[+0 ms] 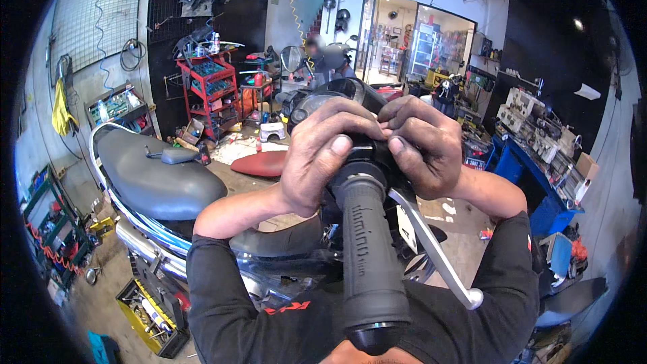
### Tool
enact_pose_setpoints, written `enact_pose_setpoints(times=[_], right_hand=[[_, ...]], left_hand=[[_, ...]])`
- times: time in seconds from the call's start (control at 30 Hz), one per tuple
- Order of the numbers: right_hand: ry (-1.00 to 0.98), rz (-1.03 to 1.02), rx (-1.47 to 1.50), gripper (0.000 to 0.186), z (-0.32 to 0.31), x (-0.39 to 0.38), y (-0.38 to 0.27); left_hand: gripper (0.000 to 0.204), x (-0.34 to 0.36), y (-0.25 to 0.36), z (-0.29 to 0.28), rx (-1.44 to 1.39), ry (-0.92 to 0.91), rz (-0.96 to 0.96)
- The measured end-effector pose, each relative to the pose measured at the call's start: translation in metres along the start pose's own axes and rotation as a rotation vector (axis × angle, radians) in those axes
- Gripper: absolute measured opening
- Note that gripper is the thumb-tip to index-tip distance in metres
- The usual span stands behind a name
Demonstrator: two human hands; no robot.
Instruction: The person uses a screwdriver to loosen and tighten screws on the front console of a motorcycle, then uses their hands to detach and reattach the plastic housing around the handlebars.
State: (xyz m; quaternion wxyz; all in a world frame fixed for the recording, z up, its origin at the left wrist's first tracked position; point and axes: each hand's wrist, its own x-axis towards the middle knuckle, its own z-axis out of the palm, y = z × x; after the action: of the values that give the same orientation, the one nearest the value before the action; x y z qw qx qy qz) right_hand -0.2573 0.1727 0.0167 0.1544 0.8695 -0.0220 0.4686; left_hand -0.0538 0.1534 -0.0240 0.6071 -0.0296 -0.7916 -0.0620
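Note:
A motorcycle handlebar points toward me, with a ribbed black rubber grip (pixel 371 249) and a silver lever (pixel 435 249) to its right. Just past the grip, the fingers of my left hand (pixel 330 148) curl over the black housing (pixel 365 152) on the bar, thumb bent inward. My right hand (pixel 428 145) is closed on the other side, its fingertips nearly meeting those of the left. Whatever is pinched between the fingertips is hidden behind them. Behind my hands, part of the round black headlight area (pixel 313 104) shows.
A motorcycle with a dark seat (pixel 151 168) stands at the left, near an open toolbox (pixel 151 317). Farther back are a red tool cart (pixel 207 94), a red seat (pixel 259 164) on the floor and a blurred person (pixel 327 61). A lathe-like machine (pixel 539 128) lines the right.

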Motion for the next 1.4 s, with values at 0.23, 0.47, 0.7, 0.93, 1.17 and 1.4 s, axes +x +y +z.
enact_pose_setpoints(times=[0.23, 0.47, 0.7, 0.93, 1.17, 1.4], right_hand=[[-0.016, 0.067, -0.018, 0.015, 0.000, -0.002, -0.004], [0.023, 0.137, 0.012, 0.021, -0.001, -0.005, 0.001], [0.061, 0.353, 0.112, 0.031, -0.003, -0.009, 0.001], [0.214, 0.420, 0.348, 0.029, 0.008, -0.012, 0.005], [0.320, 0.476, 0.639, 0.025, 0.001, -0.018, 0.020], [0.379, 0.425, 0.594, 0.029, 0.013, -0.015, 0.014]], left_hand=[[0.057, -0.005, 0.002, 0.003, -0.025, 0.042, -0.061], [0.060, -0.002, -0.002, 0.007, -0.039, 0.049, -0.027], [0.051, 0.002, -0.002, 0.009, -0.064, 0.039, -0.013], [0.056, -0.001, 0.004, 0.006, -0.081, -0.027, -0.098], [0.055, 0.001, -0.003, 0.013, -0.111, -0.006, -0.033], [0.052, 0.003, -0.003, 0.009, -0.089, -0.014, 0.015]])
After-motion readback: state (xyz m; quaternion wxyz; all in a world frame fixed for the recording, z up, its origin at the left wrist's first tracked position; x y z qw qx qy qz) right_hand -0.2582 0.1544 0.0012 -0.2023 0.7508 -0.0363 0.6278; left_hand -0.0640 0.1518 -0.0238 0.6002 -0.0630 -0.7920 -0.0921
